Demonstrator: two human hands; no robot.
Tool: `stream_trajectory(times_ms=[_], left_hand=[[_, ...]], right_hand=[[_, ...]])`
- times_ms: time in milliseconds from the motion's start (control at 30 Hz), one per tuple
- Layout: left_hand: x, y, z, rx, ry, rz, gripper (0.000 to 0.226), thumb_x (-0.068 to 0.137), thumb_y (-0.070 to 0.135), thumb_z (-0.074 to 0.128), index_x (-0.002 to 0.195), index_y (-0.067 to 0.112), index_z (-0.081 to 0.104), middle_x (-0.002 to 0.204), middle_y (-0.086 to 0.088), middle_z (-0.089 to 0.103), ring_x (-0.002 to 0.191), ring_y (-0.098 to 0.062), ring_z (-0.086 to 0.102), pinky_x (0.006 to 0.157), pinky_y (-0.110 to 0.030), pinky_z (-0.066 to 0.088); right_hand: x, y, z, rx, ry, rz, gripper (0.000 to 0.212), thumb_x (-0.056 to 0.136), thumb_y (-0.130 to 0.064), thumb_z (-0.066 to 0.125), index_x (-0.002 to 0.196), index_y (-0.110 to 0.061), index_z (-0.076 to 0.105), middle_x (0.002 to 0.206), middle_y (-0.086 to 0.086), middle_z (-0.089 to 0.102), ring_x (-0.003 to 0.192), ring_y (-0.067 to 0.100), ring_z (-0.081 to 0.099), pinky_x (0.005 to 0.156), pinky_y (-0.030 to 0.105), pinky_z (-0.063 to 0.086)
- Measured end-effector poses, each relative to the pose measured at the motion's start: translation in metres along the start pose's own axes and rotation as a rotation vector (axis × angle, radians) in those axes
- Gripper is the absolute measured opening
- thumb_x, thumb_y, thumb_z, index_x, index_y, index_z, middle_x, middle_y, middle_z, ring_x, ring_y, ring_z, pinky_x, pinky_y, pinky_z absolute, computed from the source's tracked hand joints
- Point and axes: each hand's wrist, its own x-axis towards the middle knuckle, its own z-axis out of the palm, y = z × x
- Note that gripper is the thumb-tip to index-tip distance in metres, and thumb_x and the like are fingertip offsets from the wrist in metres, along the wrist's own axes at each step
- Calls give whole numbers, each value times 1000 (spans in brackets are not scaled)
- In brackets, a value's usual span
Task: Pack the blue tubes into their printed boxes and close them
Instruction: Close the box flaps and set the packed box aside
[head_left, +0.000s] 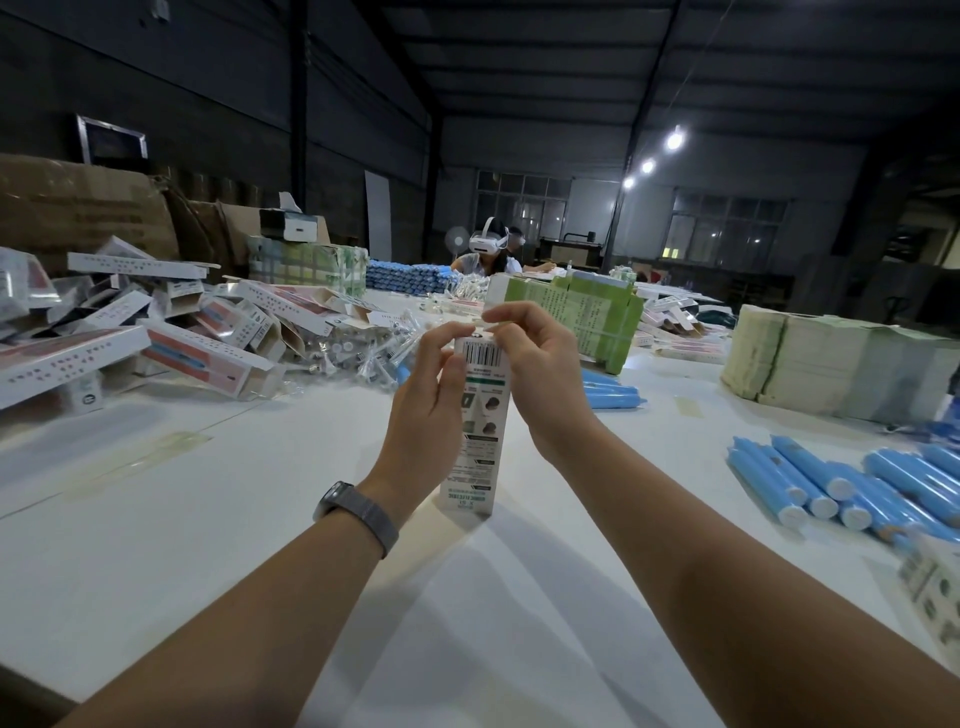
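— Where's the box?

— Upright on the white table (208, 519), the printed box (475, 441) with its barcode near the top. The left hand (423, 415) grips its side; the right hand (535, 374) pinches the top flap.

— Closing it?

— Looks so. I'd keep the left hand firm so the carton stays square, fold the flap flat, then slide the tongue in straight. Whether a tube's inside, I can't tell. More blue tubes (841, 478) lie to the right.
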Motion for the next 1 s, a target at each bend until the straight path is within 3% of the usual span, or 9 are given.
stream_trajectory(times_ms=[267, 367, 467, 600, 667, 733, 800, 900, 1000], left_hand=[[1, 2, -1, 84, 53, -3, 27, 106, 27, 47, 113, 52, 49, 94, 31, 65, 78, -8, 71, 65, -24, 57], [1, 3, -1, 82, 65, -4, 28, 105, 27, 49, 112, 54, 50, 95, 25, 68, 84, -11, 72, 70, -30, 59], [0, 2, -1, 71, 44, -4, 35, 106, 27, 46, 112, 62, 49, 102, 17, 66, 88, -13, 71, 74, -32, 58], [-3, -1, -2, -77, -2, -55, 47, 109, 18, 36, 120, 59, 54, 106, 22, 67, 94, -7, 69, 74, -22, 57], [-3, -4, -5, -161, -10, -104, 53, 108, 14, 34, 124, 60, 55, 114, 18, 68, 104, -9, 68, 77, -23, 57], [-2, -7, -7, -156, -4, -126, 58, 108, 14, 36, 124, 68, 51, 115, 10, 71, 106, -13, 69, 80, -30, 59], [0, -11, -7, -141, -16, -136, 61, 108, 10, 38, 125, 69, 47, 108, 7, 74, 103, -15, 71, 81, -37, 60], [-1, -19, -9, -101, -47, -155, 52, 106, 10, 44, 124, 58, 48, 103, 11, 76, 101, -16, 72, 87, -44, 58], [-10, -33, -12, 60, -159, -175, 50, 100, 24, 52, 118, 70, 45, 99, 32, 70, 98, 3, 66, 85, -19, 48]], right_hand=[[-2, 14, -1, -156, 115, -79, 8, 97, -28, 59, 90, -28, 59, 94, -2, 67, 82, 21, 67, 72, 36, 59], [0, 16, -6, -187, 178, -72, 20, 93, -35, 66, 78, -24, 59, 79, 0, 70, 71, 17, 68, 63, 32, 57], [3, 15, -11, -394, 148, -179, 29, 94, -39, 63, 72, -22, 55, 70, -2, 66, 67, 20, 65, 63, 45, 57], [-1, 13, -19, -675, -4, -225, 32, 93, -56, 50, 93, -24, 47, 79, -13, 62, 71, 14, 61, 67, 50, 55], [-15, 19, -19, -755, -104, -178, 54, 83, -66, 55, 120, -32, 34, 88, -18, 58, 78, 13, 63, 70, 47, 57], [-31, 31, -18, -748, -157, -107, 85, 80, -61, 66, 140, -43, 8, 109, -11, 64, 94, 21, 67, 77, 50, 57], [-41, 41, -14, -663, -130, -55, 103, 81, -53, 71, 143, -51, -11, 130, -5, 61, 108, 25, 65, 85, 54, 56], [-43, 44, -9, -537, -81, -49, 106, 82, -46, 72, 144, -56, -12, 136, -5, 56, 115, 22, 60, 91, 53, 53], [-42, 34, -22, -577, -56, -64, 105, 81, -46, 71, 148, -55, -9, 130, -5, 51, 113, 17, 56, 93, 44, 52]])
